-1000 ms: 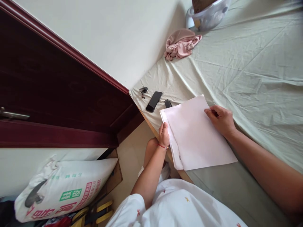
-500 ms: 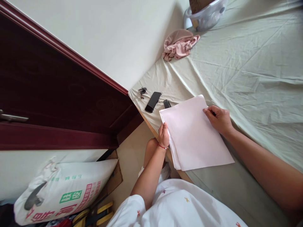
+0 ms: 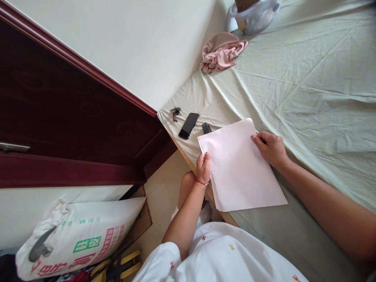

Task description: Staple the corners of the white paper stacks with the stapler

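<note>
Several sheets of pale pinkish-white paper are held in a stack above the near edge of the sheet-covered bed. My left hand grips the stack's left edge, thumb on top and fingers underneath. At the right edge, near the upper corner, my right hand pinches the paper between thumb and bent fingers. The surface facing me looks blank. Just beyond the stack's top edge lies a small black object, partly covered by the paper.
A black phone and a bunch of keys lie on the bed's green sheet. Farther off are a crumpled pink cloth and a clear plastic basin. A white sack leans by the dark red door.
The sheets line up more closely along the left side now, and the lower right corner has shifted slightly left. Both hands keep their hold. The view has moved a little.
</note>
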A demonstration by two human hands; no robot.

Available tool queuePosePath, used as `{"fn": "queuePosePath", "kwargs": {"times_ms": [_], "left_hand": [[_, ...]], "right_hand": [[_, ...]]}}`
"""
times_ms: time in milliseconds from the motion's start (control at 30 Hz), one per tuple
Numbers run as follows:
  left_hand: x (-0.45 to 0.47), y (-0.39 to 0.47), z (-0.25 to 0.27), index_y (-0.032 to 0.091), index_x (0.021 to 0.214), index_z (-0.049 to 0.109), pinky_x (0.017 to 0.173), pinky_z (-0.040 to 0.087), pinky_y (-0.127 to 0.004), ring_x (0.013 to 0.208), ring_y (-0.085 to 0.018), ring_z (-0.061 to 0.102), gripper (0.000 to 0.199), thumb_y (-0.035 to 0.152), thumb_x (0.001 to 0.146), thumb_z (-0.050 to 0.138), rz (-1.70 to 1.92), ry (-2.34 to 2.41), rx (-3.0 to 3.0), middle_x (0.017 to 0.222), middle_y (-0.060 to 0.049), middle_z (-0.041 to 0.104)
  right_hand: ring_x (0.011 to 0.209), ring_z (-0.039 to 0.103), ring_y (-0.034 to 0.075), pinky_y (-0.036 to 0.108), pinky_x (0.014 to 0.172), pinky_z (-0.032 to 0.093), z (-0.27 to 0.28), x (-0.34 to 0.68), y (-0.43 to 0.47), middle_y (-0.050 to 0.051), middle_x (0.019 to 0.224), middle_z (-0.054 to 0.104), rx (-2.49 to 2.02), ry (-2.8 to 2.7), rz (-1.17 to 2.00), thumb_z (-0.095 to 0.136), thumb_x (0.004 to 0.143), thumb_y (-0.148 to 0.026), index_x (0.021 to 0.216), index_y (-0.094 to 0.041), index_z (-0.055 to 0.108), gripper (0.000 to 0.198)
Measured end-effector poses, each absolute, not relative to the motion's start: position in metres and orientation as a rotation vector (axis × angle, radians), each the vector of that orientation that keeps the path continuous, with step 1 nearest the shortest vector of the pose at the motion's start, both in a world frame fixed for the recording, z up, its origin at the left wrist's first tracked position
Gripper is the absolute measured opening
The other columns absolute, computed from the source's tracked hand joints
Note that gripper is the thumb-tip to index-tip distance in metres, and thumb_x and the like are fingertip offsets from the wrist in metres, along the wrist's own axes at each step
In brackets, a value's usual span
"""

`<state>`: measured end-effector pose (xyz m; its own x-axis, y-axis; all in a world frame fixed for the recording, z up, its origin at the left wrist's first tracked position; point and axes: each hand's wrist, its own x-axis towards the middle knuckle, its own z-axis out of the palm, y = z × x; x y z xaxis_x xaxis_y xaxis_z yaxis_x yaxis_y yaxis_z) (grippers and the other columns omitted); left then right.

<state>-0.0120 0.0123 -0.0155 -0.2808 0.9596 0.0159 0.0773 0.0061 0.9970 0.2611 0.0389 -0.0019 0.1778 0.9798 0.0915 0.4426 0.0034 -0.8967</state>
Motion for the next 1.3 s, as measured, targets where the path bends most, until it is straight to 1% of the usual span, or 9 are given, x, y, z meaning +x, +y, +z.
{"fn": "queuePosePath", "kwargs": {"times_ms": [167, 300, 400, 500, 667, 867, 1033, 1133, 1300], "left_hand": [[-0.017, 0.018, -0.018, 0.02, 0.104, 0.076, 0.088, 0.055, -0.026, 0.093, -0.018, 0.069, 0.043, 0.059, 0.086, 0.077, 1.51, 1.5, 0.892, 0.098, -0.004, 0.076], [-0.027, 0.03, 0.004, 0.023, 0.115, 0.07, 0.101, 0.056, -0.032, 0.114, -0.019, 0.071, 0.027, 0.043, 0.102, 0.058, 1.68, 1.496, 0.658, 0.123, -0.007, 0.076], [-0.031, 0.041, 0.032, 0.024, 0.121, 0.07, 0.111, 0.054, -0.038, 0.129, -0.021, 0.067, 0.025, 0.034, 0.106, 0.053, 1.824, 1.352, 0.406, 0.141, -0.007, 0.07], [-0.025, 0.049, 0.056, 0.023, 0.127, 0.071, 0.116, 0.051, -0.039, 0.138, -0.021, 0.062, 0.032, 0.037, 0.108, 0.049, 1.843, 1.238, 0.307, 0.148, -0.008, 0.067], [-0.004, 0.056, 0.077, 0.016, 0.143, 0.063, 0.121, 0.048, -0.037, 0.143, -0.02, 0.058, 0.046, 0.041, 0.111, 0.042, 1.76, 1.085, 0.192, 0.145, -0.012, 0.069], [0.009, 0.053, 0.072, 0.018, 0.136, 0.068, 0.124, 0.045, -0.038, 0.146, -0.018, 0.055, 0.043, 0.039, 0.112, 0.039, 1.711, 0.97, 0.292, 0.142, -0.009, 0.071], [-0.018, 0.043, 0.052, 0.026, 0.109, 0.077, 0.122, 0.046, -0.048, 0.145, -0.024, 0.056, 0.019, 0.029, 0.09, 0.075, 1.591, 1.005, 0.54, 0.129, -0.005, 0.077], [-0.05, 0.038, 0.049, 0.028, 0.101, 0.075, 0.117, 0.049, -0.046, 0.135, -0.025, 0.063, 0.038, 0.025, 0.067, 0.091, 1.588, 1.097, 0.707, 0.116, -0.002, 0.08], [-0.092, 0.03, 0.048, 0.022, 0.101, 0.075, 0.1, 0.058, -0.034, 0.101, -0.019, 0.074, 0.062, 0.023, 0.046, 0.104, 1.395, 1.32, 0.941, 0.106, -0.003, 0.081]], "right_hand": [[0.068, 0.059, 0.018, 0.034, 0.067, 0.051, -0.008, 0.261, 0.042, 0.005, 0.086, 0.07, -1.445, -1.477, 0.785, 0.067, 0.087, -0.051, 0.094, -0.024, 0.066, 0.028], [0.097, 0.07, 0.027, 0.046, 0.089, 0.061, -0.016, 0.262, 0.045, 0.012, 0.123, 0.074, -1.366, -1.469, 0.916, 0.078, 0.078, -0.056, 0.13, -0.026, 0.061, 0.062], [0.099, 0.075, 0.03, 0.053, 0.096, 0.061, -0.021, 0.263, 0.047, 0.012, 0.121, 0.077, -1.296, -1.465, 1.081, 0.078, 0.078, -0.065, 0.143, -0.026, 0.055, 0.079], [0.099, 0.078, 0.033, 0.054, 0.097, 0.062, -0.023, 0.263, 0.046, 0.011, 0.111, 0.081, -1.172, -1.451, 1.261, 0.076, 0.08, -0.07, 0.145, -0.025, 0.055, 0.082], [0.116, 0.075, 0.035, 0.054, 0.106, 0.058, -0.013, 0.263, 0.044, 0.009, 0.121, 0.081, -0.955, -1.366, 1.473, 0.079, 0.082, -0.065, 0.145, -0.028, 0.06, 0.076], [0.122, 0.072, 0.03, 0.053, 0.117, 0.049, -0.003, 0.258, 0.041, 0.008, 0.122, 0.08, -0.746, -1.108, 1.649, 0.086, 0.079, -0.056, 0.12, -0.025, 0.079, 0.051], [0.108, 0.076, 0.029, 0.053, 0.108, 0.056, 0.002, 0.264, 0.043, 0.006, 0.101, 0.084, -0.866, -0.956, 1.534, 0.09, 0.071, -0.056, 0.096, -0.025, 0.083, 0.04], [0.101, 0.076, 0.028, 0.048, 0.098, 0.06, 0.011, 0.275, 0.044, 0.005, 0.099, 0.083, -0.908, -1.094, 1.456, 0.086, 0.076, -0.058, 0.091, -0.025, 0.082, 0.037], [0.091, 0.075, 0.027, 0.039, 0.081, 0.061, 0.022, 0.281, 0.039, 0.006, 0.099, 0.082, -0.967, -1.444, 1.346, 0.074, 0.088, -0.058, 0.094, -0.022, 0.082, 0.037]]}}
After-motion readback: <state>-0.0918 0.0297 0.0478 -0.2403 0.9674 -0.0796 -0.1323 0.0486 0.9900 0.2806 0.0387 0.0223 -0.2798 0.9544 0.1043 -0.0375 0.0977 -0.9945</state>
